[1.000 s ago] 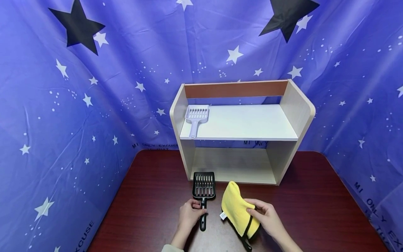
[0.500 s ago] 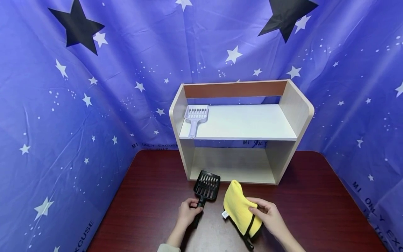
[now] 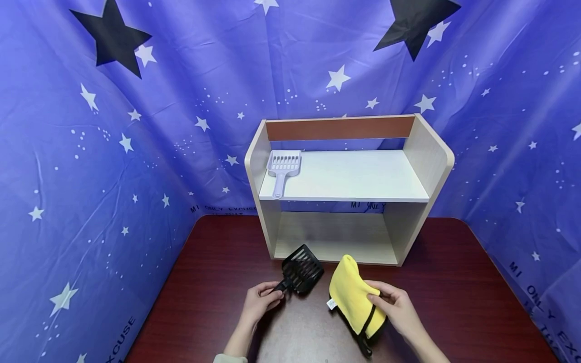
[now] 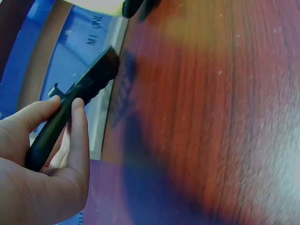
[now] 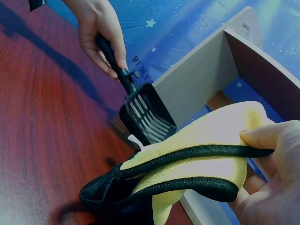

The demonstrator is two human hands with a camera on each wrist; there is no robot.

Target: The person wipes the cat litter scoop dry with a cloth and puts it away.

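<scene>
My left hand (image 3: 259,301) grips the handle of a black slotted litter scoop (image 3: 303,269). In the left wrist view the scoop (image 4: 96,72) is seen edge-on above the tabletop, its shadow falling on the wood. My right hand (image 3: 399,305) pinches a folded yellow cloth (image 3: 356,295) with black edging and a small white tag, thumb on the near side. The right wrist view shows the cloth (image 5: 206,136) close to the scoop's slotted head (image 5: 147,117), overlapping its edge in this view. A pale lilac litter scoop (image 3: 284,166) lies on the upper shelf, handle toward the front.
A two-level wooden shelf unit (image 3: 345,176) with a white upper board stands at the back of the dark red table (image 3: 218,282). Blue star-printed curtains (image 3: 181,101) hang behind it and on both sides.
The black scoop has come up and tilted, its head turning rightward, while my left hand drew left. My right hand and the cloth have shifted slightly right and up.
</scene>
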